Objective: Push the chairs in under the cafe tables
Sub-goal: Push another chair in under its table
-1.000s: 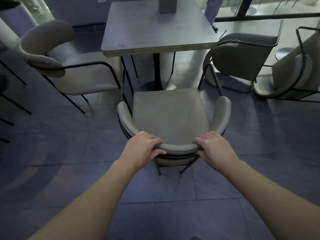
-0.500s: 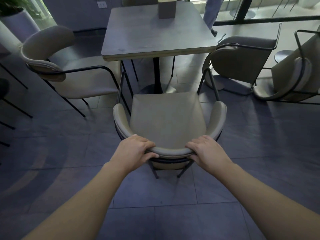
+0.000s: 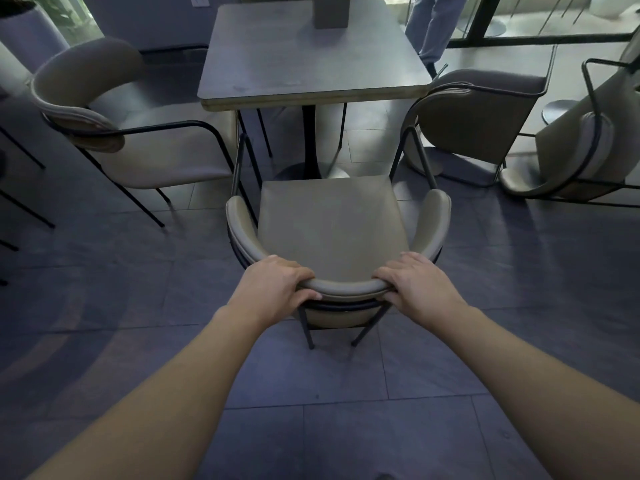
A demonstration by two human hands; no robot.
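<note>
A beige padded chair [image 3: 332, 223] with a black metal frame stands in front of me, facing a square grey cafe table [image 3: 311, 53]. My left hand [image 3: 273, 289] grips the left part of its curved backrest. My right hand [image 3: 415, 289] grips the right part of the same backrest. The seat's front edge lies a little short of the table's near edge, close to the table's black pedestal [image 3: 310, 140]. Another beige chair [image 3: 138, 133] stands at the table's left side, and a third chair [image 3: 478, 123] at its right side.
A small box [image 3: 330, 10] sits at the far end of the tabletop. A further chair [image 3: 588, 147] is at the far right. A person's legs [image 3: 433, 26] stand behind the table. Black chair legs [image 3: 20, 188] poke in at the left edge. The floor is dark tile.
The chair has slid forward toward the table with both hands on its backrest, and I have moved along with it.
</note>
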